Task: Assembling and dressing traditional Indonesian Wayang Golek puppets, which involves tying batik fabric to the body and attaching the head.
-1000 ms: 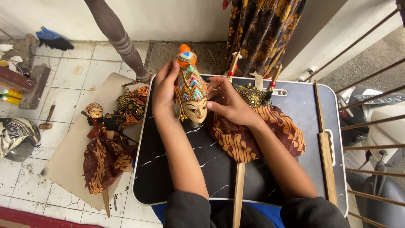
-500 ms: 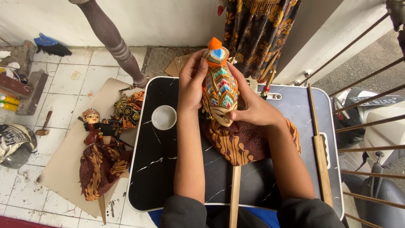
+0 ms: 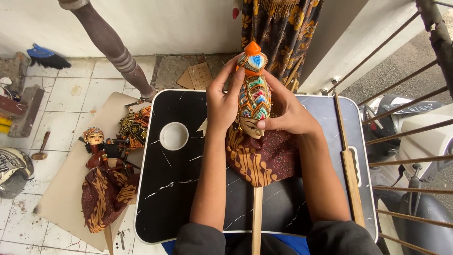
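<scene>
We hold a carved wooden puppet head with a tall, multicoloured painted headdress (image 3: pixel 252 94) above the black marble-patterned counter (image 3: pixel 174 189), its long axis running 12 to 6 o'clock, orange tip at 12. Our left hand (image 3: pixel 222 101) wraps the headdress from 9 o'clock, fingers curled closed. Our right hand (image 3: pixel 288 113) cups it from 3 o'clock, thumb pressed beside the pale face.
</scene>
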